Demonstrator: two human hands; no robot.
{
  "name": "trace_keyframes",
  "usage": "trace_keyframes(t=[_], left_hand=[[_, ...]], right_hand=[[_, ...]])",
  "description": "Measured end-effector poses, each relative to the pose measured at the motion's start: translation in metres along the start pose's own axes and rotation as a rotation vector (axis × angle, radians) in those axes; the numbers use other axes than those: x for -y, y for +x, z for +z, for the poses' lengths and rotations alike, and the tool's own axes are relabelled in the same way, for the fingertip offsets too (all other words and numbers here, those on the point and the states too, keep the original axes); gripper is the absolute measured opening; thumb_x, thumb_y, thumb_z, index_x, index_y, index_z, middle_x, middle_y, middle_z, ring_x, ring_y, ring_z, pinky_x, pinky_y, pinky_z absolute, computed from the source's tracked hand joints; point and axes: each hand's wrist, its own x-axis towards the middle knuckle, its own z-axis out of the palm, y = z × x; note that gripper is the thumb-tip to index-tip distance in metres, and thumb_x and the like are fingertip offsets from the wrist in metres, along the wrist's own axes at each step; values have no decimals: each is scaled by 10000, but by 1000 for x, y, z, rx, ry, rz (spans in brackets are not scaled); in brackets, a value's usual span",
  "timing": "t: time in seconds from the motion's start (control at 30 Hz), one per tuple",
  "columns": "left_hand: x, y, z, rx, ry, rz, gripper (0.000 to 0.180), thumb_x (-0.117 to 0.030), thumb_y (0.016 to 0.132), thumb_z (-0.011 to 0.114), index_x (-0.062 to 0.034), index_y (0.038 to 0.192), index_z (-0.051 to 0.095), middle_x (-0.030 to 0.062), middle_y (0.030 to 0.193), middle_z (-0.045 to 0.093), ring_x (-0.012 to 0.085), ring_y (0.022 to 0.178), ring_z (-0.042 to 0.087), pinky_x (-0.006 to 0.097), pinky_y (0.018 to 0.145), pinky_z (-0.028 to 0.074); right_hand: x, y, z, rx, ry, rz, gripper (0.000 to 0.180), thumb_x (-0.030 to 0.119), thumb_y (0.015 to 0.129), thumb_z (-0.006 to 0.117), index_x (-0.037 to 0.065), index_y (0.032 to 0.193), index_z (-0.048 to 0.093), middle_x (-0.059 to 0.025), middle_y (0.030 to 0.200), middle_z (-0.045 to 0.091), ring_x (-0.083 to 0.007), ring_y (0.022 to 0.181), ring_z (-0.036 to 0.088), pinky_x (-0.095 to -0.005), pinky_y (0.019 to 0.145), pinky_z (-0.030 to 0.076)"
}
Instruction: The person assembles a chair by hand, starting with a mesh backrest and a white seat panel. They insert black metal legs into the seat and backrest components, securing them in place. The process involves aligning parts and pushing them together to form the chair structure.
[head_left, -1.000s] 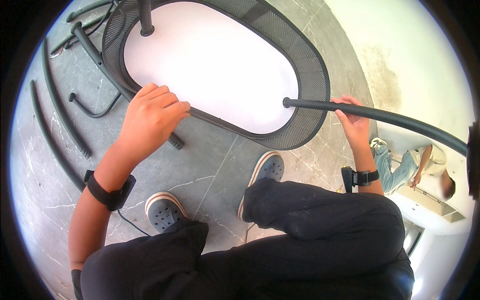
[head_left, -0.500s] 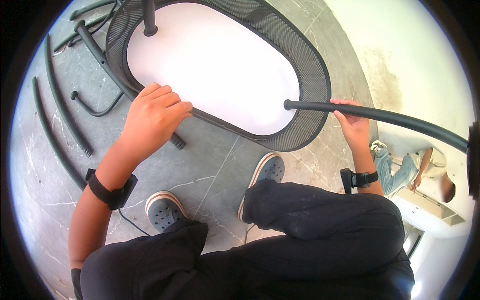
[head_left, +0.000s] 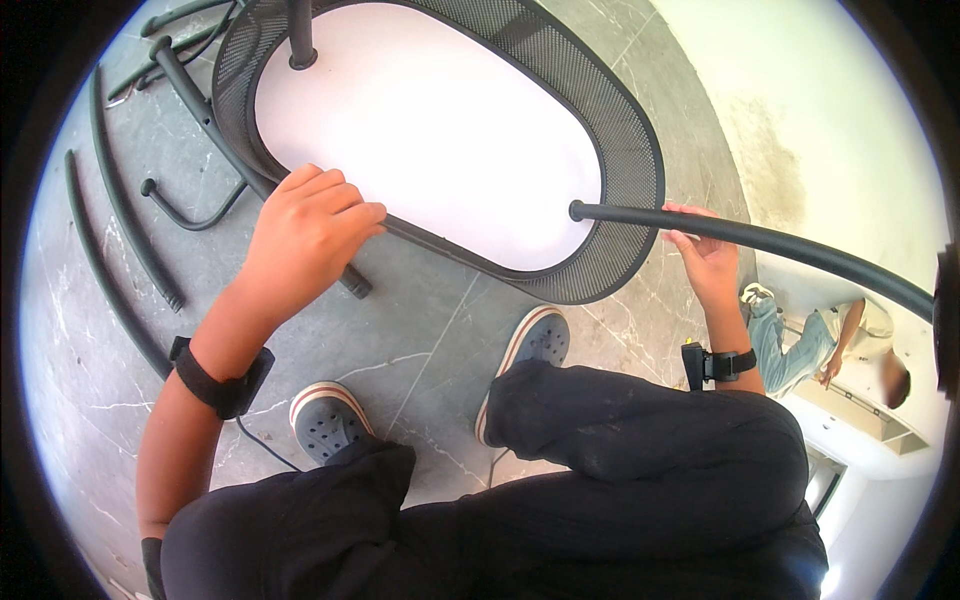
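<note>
An oval basket (head_left: 640, 150) with black mesh sides and a white bottom lies in front of me. My left hand (head_left: 312, 230) is closed on the basket's near rim at the left, its fingers curled over the edge. A long curved black tube (head_left: 800, 245) runs from the right end of the white bottom out past the mesh wall to the right. My right hand (head_left: 708, 255) grips this tube just outside the wall, with fingers behind and thumb below. A second black tube (head_left: 300, 35) stands at the basket's far left.
Several loose black tubes lie on the grey marbled floor at the left, among them a long curved one (head_left: 120, 200) and a hooked one (head_left: 200, 222). A straight tube (head_left: 190, 90) passes beneath my left hand. Another person (head_left: 800, 345) sits at the far right near a white wall.
The curved tube's outer end has dipped slightly toward me, and my right fingers have shifted a little with it. My left hand and the basket have barely moved.
</note>
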Motion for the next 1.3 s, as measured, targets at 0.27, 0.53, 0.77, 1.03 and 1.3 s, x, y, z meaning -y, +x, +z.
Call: trace_keyframes(t=[0.27,0.53,0.77,1.03,1.3], left_hand=[[0,2,1,12,11,0,158,-55,740,776,-57,869,683,33,763,614,221,731,566,362,703,431],[0,1,0,15,9,-1,150,-65,751,774,-57,870,684,37,773,613,224,739,568,361,711,433],[0,2,1,20,13,3,143,-76,760,775,-55,867,684,42,771,614,228,738,568,364,716,435],[-1,2,1,46,27,-10,155,-84,768,773,-56,879,669,54,790,606,244,754,564,372,726,437],[1,3,-1,47,72,14,190,-98,744,786,-70,869,645,48,785,588,234,751,564,364,716,439]], right_hand=[[-22,-6,-5,-188,-156,75,368,-71,888,743,-18,1217,588,-119,1074,690,-224,1036,700,-340,940,596],[3,5,-4,20,-48,-131,351,-88,897,724,-24,1222,609,-153,1139,722,-239,1107,701,-350,983,581],[6,-4,12,-197,-95,-15,308,-77,894,738,-40,1181,635,-164,1175,731,-215,1088,715,-333,976,585],[10,9,1,42,9,-78,302,-57,893,748,-14,1172,641,-185,1202,719,-237,1140,692,-356,1010,563],[3,7,-7,64,-25,-69,274,-58,911,724,-33,1171,640,-210,1203,712,-259,1084,710,-357,891,631]])
